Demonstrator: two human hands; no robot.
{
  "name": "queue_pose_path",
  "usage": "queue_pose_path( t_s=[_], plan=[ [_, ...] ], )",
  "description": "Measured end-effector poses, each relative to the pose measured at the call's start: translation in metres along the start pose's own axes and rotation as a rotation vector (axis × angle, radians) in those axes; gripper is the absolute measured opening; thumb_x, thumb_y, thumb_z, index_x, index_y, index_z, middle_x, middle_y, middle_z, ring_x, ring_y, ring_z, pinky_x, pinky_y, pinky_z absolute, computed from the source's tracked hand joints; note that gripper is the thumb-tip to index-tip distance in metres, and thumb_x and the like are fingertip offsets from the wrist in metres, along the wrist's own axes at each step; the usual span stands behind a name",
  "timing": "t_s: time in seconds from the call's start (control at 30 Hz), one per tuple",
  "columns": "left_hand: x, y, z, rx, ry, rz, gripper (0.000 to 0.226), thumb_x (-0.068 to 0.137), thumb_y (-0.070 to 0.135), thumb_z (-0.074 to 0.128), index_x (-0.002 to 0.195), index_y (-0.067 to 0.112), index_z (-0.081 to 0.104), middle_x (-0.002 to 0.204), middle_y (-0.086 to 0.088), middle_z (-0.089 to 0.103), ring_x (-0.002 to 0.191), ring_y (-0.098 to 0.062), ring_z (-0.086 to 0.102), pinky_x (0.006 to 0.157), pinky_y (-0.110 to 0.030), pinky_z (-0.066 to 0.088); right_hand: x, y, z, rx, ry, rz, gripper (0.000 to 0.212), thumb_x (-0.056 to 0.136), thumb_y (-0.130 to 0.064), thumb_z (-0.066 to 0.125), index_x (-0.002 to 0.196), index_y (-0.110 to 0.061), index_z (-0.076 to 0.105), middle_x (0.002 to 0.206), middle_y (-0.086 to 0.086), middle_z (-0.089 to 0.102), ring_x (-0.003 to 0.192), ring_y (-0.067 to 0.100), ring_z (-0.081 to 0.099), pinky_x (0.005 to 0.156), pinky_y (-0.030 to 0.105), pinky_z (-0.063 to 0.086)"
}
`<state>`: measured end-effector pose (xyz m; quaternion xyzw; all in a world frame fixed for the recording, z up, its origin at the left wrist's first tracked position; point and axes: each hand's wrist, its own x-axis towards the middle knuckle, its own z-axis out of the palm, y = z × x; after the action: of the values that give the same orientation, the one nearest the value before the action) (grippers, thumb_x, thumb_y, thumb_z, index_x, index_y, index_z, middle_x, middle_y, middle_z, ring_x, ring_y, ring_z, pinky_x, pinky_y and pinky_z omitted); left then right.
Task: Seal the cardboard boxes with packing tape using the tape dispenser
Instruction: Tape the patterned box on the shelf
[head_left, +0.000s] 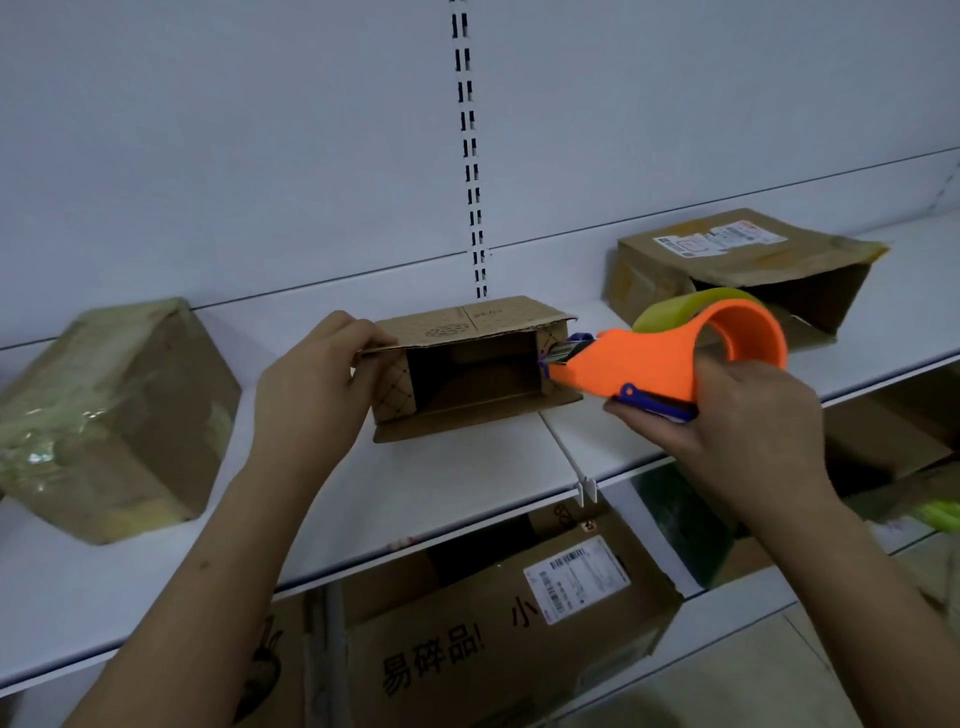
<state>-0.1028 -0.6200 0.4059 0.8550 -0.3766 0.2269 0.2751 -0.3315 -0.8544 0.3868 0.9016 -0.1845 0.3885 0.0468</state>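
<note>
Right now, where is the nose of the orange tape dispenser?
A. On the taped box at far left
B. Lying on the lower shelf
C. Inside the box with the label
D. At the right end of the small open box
D: the right hand holds the dispenser with its nose at the right end of the open box.

White shelf (467, 467) fixed along a pale back panel, jointed near the middle. Three cardboard boxes resting directly on it: a taped box (114, 415) at left, tilted; a small open box (472, 364) at centre, mouth facing forward, lower flap flat on the surface; a labelled open box (737, 270) at right, well apart.
</note>
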Motion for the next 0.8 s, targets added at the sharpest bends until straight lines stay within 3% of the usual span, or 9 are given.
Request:
queue_pose_path(
  t_s=[0.17,0.23,0.4,0.5,0.57,0.7,0.8],
  plan=[
    [0.01,0.003,-0.007,0.03,-0.056,0.025,0.014,0.098,0.036,0.055,0.089,0.029,0.062,0.089,0.011,0.059,0.082,-0.015,0.061,0.064,-0.038,0.049,0.014,0.001,0.01,-0.05,-0.098,0.028,0.074,0.076,-0.074,0.047,0.089,-0.002,0.058,0.054,0.006,0.052,0.045,0.016,0.04,0.051,0.021,0.03],
    [0.014,0.003,-0.012,0.048,-0.081,0.029,0.016,0.098,0.039,0.053,0.086,0.03,0.06,0.087,0.011,0.058,0.081,-0.014,0.059,0.066,-0.038,0.049,0.019,0.004,0.011,-0.056,-0.103,0.037,0.076,0.076,-0.076,0.046,0.089,-0.002,0.057,0.054,0.006,0.05,0.044,0.019,0.045,0.051,0.021,0.029],
    [0.036,0.0,-0.033,-0.091,-0.11,-0.036,0.018,0.097,0.044,0.053,0.089,0.03,0.062,0.087,0.007,0.059,0.083,-0.013,0.051,0.066,-0.033,0.042,0.025,0.008,0.001,0.046,-0.004,0.197,0.06,0.08,-0.072,0.051,0.068,-0.014,0.045,0.049,-0.009,0.032,0.04,0.011,0.031,0.049,0.016,0.016],
    [0.046,0.006,-0.04,-0.368,-0.178,-0.157,0.016,0.1,0.032,0.055,0.094,0.026,0.068,0.091,0.008,0.066,0.087,-0.007,0.059,0.075,-0.025,0.046,0.027,0.004,-0.002,0.173,0.026,0.316,0.057,0.076,-0.073,0.045,0.059,-0.02,0.036,0.048,-0.004,0.035,0.043,0.01,0.035,0.049,0.02,0.022],
    [0.048,0.011,-0.038,-0.553,-0.202,-0.19,0.018,0.1,0.02,0.056,0.099,0.03,0.07,0.092,0.01,0.071,0.092,-0.006,0.064,0.083,-0.029,0.05,0.028,0.002,0.001,0.218,0.032,0.364,0.059,0.075,-0.078,0.043,0.061,-0.021,0.037,0.05,-0.001,0.04,0.045,0.014,0.041,0.049,0.026,0.032],
    [0.046,0.002,-0.027,-0.565,-0.173,-0.126,0.037,0.099,0.015,0.056,0.125,0.041,0.064,0.113,0.016,0.069,0.102,-0.004,0.066,0.091,-0.03,0.053,0.023,0.001,0.012,0.307,0.069,0.537,0.078,0.071,-0.094,0.028,0.067,-0.017,0.045,0.058,0.004,0.051,0.053,0.021,0.052,0.054,0.035,0.046],
    [0.044,-0.002,-0.023,-0.573,-0.132,-0.095,0.042,0.099,0.014,0.058,0.127,0.046,0.062,0.112,0.018,0.069,0.096,-0.007,0.068,0.086,-0.02,0.053,0.017,-0.003,0.014,0.513,0.169,0.642,0.07,0.078,-0.082,0.041,0.073,-0.013,0.053,0.067,0.007,0.059,0.063,0.023,0.059,0.059,0.034,0.048]
  ],
)
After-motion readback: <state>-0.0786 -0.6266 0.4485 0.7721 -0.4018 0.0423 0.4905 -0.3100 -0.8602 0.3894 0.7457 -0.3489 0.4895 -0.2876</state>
